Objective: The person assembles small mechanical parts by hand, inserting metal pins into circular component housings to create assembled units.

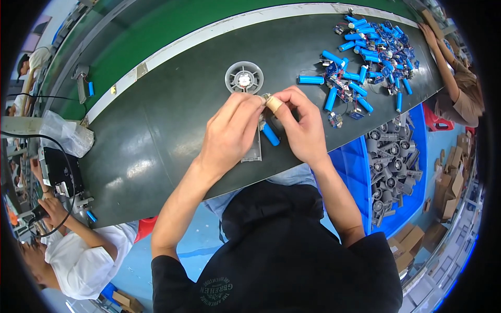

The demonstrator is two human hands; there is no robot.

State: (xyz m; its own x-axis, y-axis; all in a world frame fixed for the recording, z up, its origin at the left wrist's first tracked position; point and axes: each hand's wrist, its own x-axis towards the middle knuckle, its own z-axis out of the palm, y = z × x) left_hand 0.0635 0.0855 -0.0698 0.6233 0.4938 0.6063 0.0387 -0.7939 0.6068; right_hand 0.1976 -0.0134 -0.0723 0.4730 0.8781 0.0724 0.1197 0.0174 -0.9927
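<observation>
My left hand (228, 130) and my right hand (305, 128) meet over the belt, fingertips closed in a pinch. Between them is a small electronic part (266, 97), too small to make out fully. Tan tape wraps my right thumb. Just below my fingers a blue cylindrical battery (270, 134) lies tilted; whether wires join it to the pinched part is hidden. Under and beyond my left hand lies a grey plastic fan housing, its round spoked end (244, 77) facing up and its handle (254, 153) pointing toward me. My left hand covers its middle.
Many blue batteries wired to small circuit boards lie in a pile (365, 62) at the far right. A blue bin (421, 172) of grey housings stands below the belt on my right. Other people sit at left (94, 255) and right (459, 88). A plastic bag (65, 133) rests at left.
</observation>
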